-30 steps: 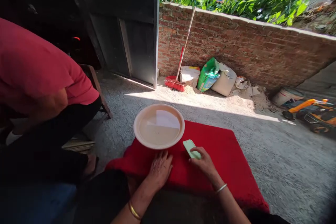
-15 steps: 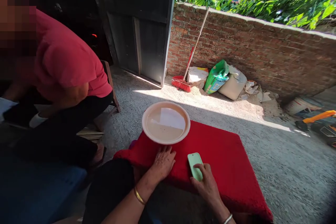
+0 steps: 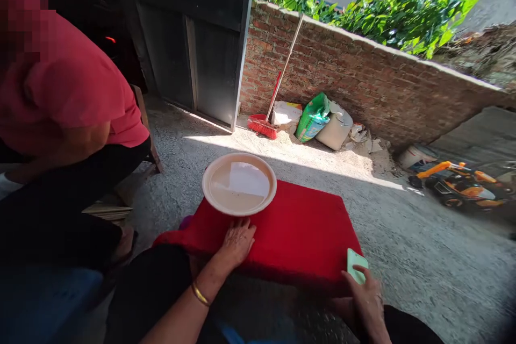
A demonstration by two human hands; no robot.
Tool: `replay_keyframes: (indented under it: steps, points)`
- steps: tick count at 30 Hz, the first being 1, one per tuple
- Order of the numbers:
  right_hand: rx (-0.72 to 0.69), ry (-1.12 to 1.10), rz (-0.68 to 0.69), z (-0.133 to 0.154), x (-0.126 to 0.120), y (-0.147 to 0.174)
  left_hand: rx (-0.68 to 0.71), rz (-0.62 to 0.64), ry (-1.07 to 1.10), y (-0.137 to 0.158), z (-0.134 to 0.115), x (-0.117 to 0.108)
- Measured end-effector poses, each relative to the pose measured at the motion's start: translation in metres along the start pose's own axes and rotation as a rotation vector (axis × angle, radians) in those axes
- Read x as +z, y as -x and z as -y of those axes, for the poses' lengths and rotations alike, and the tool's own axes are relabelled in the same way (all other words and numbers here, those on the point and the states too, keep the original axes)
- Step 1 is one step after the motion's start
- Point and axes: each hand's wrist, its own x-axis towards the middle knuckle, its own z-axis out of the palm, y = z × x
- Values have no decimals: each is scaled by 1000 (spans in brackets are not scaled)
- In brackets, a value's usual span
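A pale green phone case (image 3: 357,264), flat with rounded corners, is in my right hand (image 3: 367,293) at the right front corner of the red cloth. My fingers and thumb grip its lower part; whether a phone is inside I cannot tell. My left hand (image 3: 237,242) lies with fingers stretched out on the red cloth (image 3: 306,226), just in front of the basin, and holds nothing. The wide pinkish basin (image 3: 206,193) contains water that reflects light, with a few dark specks in it. It stands at the left back of the cloth-covered surface.
To the left, a person in a pink shirt (image 3: 80,80) sits bent forward. A dark metal door (image 3: 213,59) stands behind. Along the brick wall (image 3: 322,59) are a red broom (image 3: 262,126), a green sack (image 3: 313,118) and a pale sack (image 3: 335,126). An orange toy digger (image 3: 463,185) is at right.
My right hand has carried the pale green phone case rightward to the cloth's corner. My left hand stays beside the basin. The view has turned right.
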Motion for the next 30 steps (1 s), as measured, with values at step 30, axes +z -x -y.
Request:
replay_keyframes:
  steps: [30]
  points:
    - [-458, -372, 416, 69, 33, 90, 36, -31, -67, -7, 7, 19]
